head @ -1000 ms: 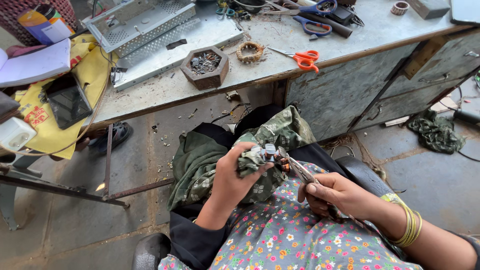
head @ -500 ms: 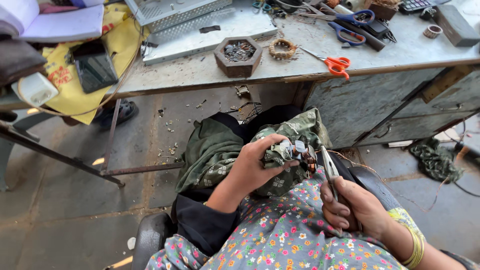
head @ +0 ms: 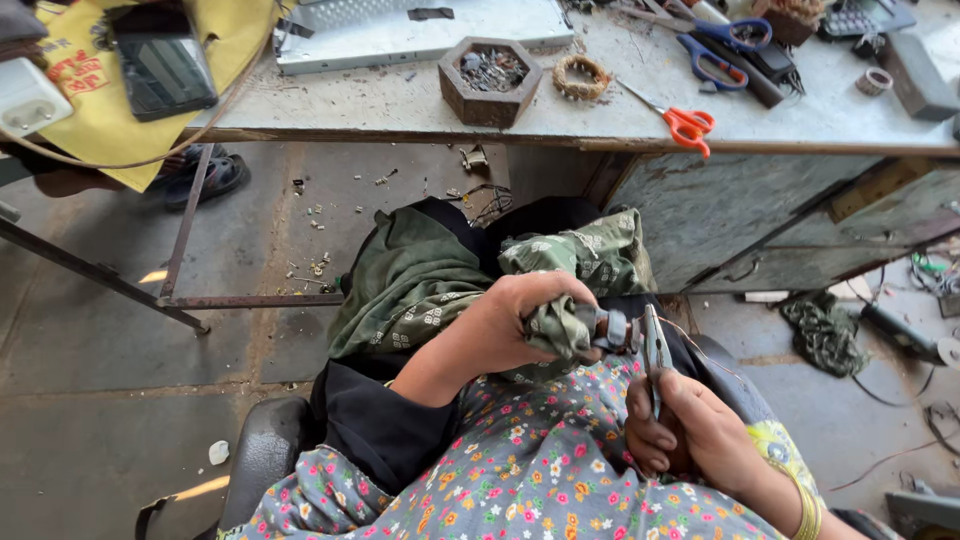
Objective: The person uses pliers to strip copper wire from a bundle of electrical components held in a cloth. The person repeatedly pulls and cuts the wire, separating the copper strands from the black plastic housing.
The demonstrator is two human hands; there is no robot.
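My left hand (head: 525,315) grips a small grey metal part (head: 612,329) wrapped in a fold of green patterned cloth (head: 440,280), holding it over my lap. My right hand (head: 690,430) is closed around the handles of metal pliers (head: 655,350), whose jaws point up and touch the part's right side. A thin wire runs off the part toward the right. Both hands sit above my floral dress, in front of the workbench.
The workbench (head: 400,110) carries a hexagonal wooden box of small metal bits (head: 488,78), a coil ring (head: 583,77), orange-handled scissors (head: 680,122), blue-handled scissors (head: 725,45) and a metal tray (head: 400,25). Scraps litter the floor; a dark cloth heap (head: 825,330) lies right.
The view has shifted left and down. My right hand has brought the pliers up against the part held by my left hand.
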